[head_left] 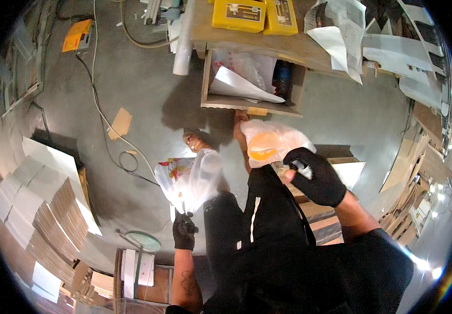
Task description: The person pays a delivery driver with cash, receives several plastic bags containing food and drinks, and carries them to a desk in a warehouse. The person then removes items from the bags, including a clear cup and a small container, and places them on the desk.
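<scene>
My left hand (185,230), in a black glove, is closed on the gathered end of a thin white plastic bag (192,178). Red and yellow shows on the bag's left side; its contents cannot be made out. On the right, my right hand (317,177), gloved in black with bare fingertips, grips a second translucent plastic bag (291,137). Something round and orange (264,146) shows through that one. Both bags hang in front of my legs, apart from each other. Just beyond them an open wooden drawer (252,104) juts out, with papers and clear plastic inside.
Yellow cases (239,15) and crumpled paper sheets (335,31) lie on the wooden table (205,31). A cable (100,120) runs across the floor at left, near an orange box (77,35). Stacked flat cardboard (53,220) stands lower left; wooden boards (414,157) line the right.
</scene>
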The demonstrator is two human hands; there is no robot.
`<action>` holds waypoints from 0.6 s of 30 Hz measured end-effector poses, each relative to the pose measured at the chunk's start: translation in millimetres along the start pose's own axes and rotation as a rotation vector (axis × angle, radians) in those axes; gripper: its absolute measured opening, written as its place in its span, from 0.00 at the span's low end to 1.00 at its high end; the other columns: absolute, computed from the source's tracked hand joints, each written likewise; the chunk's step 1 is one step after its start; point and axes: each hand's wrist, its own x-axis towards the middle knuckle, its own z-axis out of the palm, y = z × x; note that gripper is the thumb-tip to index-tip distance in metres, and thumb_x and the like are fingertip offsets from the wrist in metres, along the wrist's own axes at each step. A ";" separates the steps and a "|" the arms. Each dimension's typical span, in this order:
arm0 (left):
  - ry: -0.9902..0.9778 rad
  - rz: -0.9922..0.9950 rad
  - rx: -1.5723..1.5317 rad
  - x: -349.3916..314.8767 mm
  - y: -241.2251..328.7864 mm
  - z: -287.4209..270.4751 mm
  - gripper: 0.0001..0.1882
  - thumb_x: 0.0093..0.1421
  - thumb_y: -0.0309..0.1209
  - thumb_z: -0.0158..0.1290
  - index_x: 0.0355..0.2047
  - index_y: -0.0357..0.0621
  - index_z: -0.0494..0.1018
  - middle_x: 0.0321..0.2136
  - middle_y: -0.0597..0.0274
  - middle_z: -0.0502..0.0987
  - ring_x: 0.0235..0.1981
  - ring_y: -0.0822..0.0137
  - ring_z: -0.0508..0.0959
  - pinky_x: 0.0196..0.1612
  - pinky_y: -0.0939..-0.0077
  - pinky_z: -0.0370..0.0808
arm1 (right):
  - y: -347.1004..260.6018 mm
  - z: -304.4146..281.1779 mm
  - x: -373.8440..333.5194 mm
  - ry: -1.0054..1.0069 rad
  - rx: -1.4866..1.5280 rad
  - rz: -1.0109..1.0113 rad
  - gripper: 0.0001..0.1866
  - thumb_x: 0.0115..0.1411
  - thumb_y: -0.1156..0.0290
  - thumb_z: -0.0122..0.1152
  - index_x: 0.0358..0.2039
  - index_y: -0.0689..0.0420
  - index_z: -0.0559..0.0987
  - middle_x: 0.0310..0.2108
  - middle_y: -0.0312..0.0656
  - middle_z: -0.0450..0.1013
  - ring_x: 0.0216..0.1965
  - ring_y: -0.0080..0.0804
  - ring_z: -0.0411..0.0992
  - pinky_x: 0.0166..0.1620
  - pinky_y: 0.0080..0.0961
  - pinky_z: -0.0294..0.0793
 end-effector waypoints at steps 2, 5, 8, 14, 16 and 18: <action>0.001 0.023 -0.027 -3.5 -0.2 6.5 0.16 0.67 0.47 0.44 0.42 0.49 0.69 0.32 0.62 0.73 0.15 0.75 0.67 0.16 0.73 0.67 | -15.9 -13.6 5.5 -0.001 -0.032 -0.016 0.13 0.58 0.67 0.59 0.40 0.62 0.75 0.36 0.46 0.74 0.38 0.35 0.74 0.45 0.30 0.70; 0.101 0.058 -0.003 -8.3 2.2 11.7 0.16 0.68 0.47 0.41 0.32 0.50 0.68 0.28 0.60 0.72 0.12 0.73 0.63 0.15 0.73 0.65 | -22.1 -12.0 27.1 0.121 -0.060 -0.159 0.14 0.58 0.63 0.62 0.40 0.58 0.76 0.31 0.48 0.75 0.32 0.38 0.77 0.39 0.32 0.74; 0.025 0.024 0.006 -1.8 -5.2 -3.1 0.16 0.67 0.47 0.43 0.42 0.50 0.68 0.31 0.64 0.74 0.15 0.75 0.67 0.16 0.75 0.67 | -11.7 -9.6 69.9 0.064 -0.191 -0.182 0.14 0.59 0.65 0.62 0.41 0.59 0.75 0.36 0.46 0.74 0.38 0.36 0.74 0.45 0.30 0.72; 0.063 0.056 0.068 0.7 -10.6 -8.3 0.15 0.68 0.46 0.42 0.42 0.50 0.68 0.31 0.65 0.74 0.15 0.75 0.67 0.17 0.76 0.67 | 59.0 5.5 194.0 0.135 -0.502 -0.305 0.11 0.59 0.62 0.60 0.36 0.56 0.74 0.35 0.48 0.74 0.39 0.47 0.74 0.43 0.36 0.73; 0.133 0.025 0.033 -1.8 -6.2 2.5 0.15 0.69 0.47 0.39 0.39 0.52 0.67 0.28 0.64 0.71 0.12 0.74 0.63 0.15 0.73 0.65 | 67.6 7.8 235.7 0.091 -0.617 -0.187 0.12 0.59 0.60 0.57 0.36 0.55 0.73 0.36 0.49 0.73 0.40 0.50 0.73 0.45 0.39 0.72; 0.135 0.019 0.018 -2.3 -12.2 -2.3 0.15 0.69 0.47 0.39 0.41 0.51 0.67 0.28 0.65 0.71 0.13 0.74 0.63 0.15 0.73 0.65 | 92.3 9.6 273.9 0.031 -0.567 -0.103 0.13 0.59 0.59 0.55 0.36 0.55 0.73 0.37 0.50 0.73 0.42 0.52 0.72 0.46 0.40 0.71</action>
